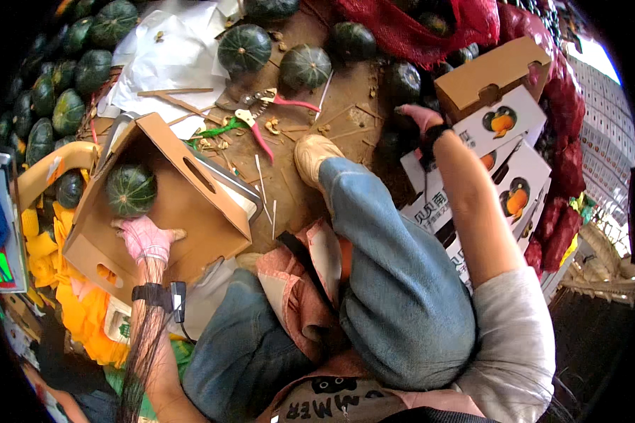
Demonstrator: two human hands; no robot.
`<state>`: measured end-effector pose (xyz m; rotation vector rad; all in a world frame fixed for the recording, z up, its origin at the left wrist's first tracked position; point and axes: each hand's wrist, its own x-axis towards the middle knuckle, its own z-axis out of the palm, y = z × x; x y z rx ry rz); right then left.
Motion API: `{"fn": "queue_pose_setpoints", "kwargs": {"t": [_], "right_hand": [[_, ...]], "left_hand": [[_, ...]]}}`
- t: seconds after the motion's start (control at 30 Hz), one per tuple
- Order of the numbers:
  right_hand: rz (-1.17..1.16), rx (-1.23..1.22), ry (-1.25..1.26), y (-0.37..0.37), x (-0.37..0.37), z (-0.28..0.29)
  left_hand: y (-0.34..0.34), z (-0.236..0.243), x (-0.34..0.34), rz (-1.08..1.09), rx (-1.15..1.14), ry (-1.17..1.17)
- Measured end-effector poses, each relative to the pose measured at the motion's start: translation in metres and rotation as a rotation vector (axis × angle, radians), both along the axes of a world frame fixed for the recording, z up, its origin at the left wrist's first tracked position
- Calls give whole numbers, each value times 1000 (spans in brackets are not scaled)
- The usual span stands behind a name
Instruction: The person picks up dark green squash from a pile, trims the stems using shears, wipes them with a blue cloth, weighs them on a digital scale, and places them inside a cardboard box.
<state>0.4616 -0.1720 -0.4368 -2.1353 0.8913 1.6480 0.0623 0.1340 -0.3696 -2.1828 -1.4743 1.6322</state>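
Note:
My left hand [146, 240], in a pink glove with a black strap at the wrist, is inside an open brown cardboard box [197, 218]. Its thumb points out to the right and its fingertips touch the near side of a round dark green pumpkin [131, 190] lying in that box. On the right, my right hand [421, 120], also in a pink glove, reaches past a stack of boxes. It curls round the side of a dark pumpkin [394, 143] in shadow; part of the fingers is hidden.
White printed boxes [504, 187] and a brown box [494, 77] stand at the right. Red-handled pruning shears [254, 120] lie on the littered floor beside white plastic sheeting [164, 63]. More pumpkins [244, 48] lie at the back and far left, near a red mesh sack [430, 28].

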Motion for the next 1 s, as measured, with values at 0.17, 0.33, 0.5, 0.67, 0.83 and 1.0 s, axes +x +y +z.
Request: {"fn": "queue_pose_setpoints", "kwargs": {"t": [0.17,0.33,0.5,0.67,0.83,1.0], "right_hand": [[122,-185,-744,-91,20,-39],[174,166,-905,-87,12,-41],[-8,831,-270,-79,2,-26],[-525,1280,32,-21,-28,-4],[-785,1384,69,20,-37,-4],[-841,1592,-26,68,-26,25]], "left_hand": [[-13,-24,34,57,-28,-49],[-14,-29,26,59,-15,-46],[-5,-18,22,-12,-19,58],[-4,-24,28,-170,-78,126],[-13,-37,36,-244,-150,167],[-1,-37,13,-20,-92,79]]}}
